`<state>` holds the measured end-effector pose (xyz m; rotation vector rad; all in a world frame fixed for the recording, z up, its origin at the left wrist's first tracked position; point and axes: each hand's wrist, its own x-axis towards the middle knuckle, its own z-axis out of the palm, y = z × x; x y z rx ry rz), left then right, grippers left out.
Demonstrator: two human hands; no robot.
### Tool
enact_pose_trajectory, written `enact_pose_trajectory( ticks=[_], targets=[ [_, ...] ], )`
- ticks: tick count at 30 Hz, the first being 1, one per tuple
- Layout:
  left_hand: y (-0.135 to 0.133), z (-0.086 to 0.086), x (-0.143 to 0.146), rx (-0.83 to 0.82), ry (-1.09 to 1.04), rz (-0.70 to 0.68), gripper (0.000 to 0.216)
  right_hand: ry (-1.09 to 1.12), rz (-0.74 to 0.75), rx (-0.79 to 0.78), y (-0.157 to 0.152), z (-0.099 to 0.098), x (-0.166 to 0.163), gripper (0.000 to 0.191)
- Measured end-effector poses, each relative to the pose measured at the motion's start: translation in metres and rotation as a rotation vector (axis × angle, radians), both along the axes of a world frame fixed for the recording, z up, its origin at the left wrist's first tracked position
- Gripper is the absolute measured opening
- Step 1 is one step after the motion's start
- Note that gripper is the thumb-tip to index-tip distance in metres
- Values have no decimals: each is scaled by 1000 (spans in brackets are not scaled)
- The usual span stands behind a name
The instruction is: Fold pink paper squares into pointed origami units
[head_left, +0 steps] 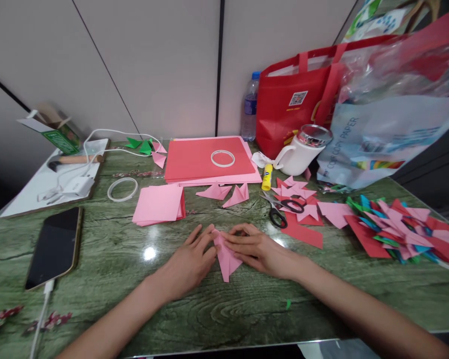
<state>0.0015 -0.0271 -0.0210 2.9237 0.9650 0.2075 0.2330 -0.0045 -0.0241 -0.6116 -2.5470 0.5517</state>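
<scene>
Centre bottom: left hand point(189, 262) and right hand point(256, 249) press a part-folded pink paper point(227, 262) flat on the green table point(134, 279). Fingers are stretched and close together, not clamped. Folded pink pieces point(228, 193) and a multicoloured folded pile point(404, 229) look done. A stack of pink squares point(159, 204), up-left of the hands, lies unfolded.

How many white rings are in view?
2. One ring lies on the red paper stack; the other ring sits on the table left of the pink sheets. Bags could hide more.
</scene>
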Motion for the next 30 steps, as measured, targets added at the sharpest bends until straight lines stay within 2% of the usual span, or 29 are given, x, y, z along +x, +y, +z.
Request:
enact_pose_trajectory(
  ticks=[10,16,21,25,30],
  targets=[
    [-1,-1,2,-29,22,16,25,11,-7,36,1,-4,0,30],
    [-2,-3,-1,25,15,-2,25,18,-7,25,0,-1,0,31],
    [-11,-1,-1,72,63,-91,42,18,4,19,0,-2,0,32],
    [-17,-1,2,65,60,-55,58,20,-15,22,0,-4,0,32],
    [-18,-2,7,107,79,-23,57,4,-21,29,0,-5,1,32]
  ],
)
